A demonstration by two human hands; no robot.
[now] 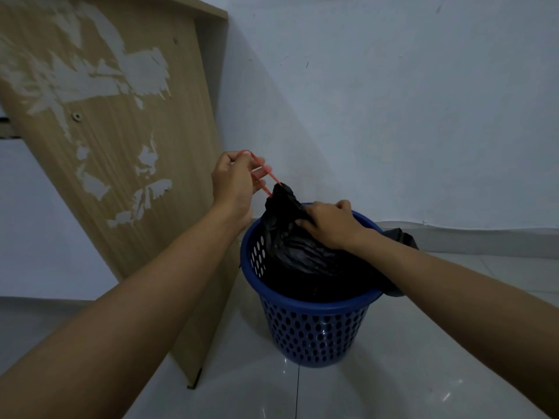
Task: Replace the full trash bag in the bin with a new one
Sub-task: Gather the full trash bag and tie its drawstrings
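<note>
- Bag [290,246], black and full, sits in the blue bin [314,325]; its neck is bunched above the rim.
- My right hand [331,223] grips the bunched neck. My left hand [231,182] pinches a red band [269,173], stretched taut from the neck.
- Hands apart. I judge: squeeze the neck tight, wind the band low, don't overstretch it.

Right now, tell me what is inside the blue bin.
A black trash bag fills the blue bin, neck gathered. The left hand pinches its red drawstring; the right hand grips the bag below the neck. The bag's contents and the bin's bottom are covered.
</note>
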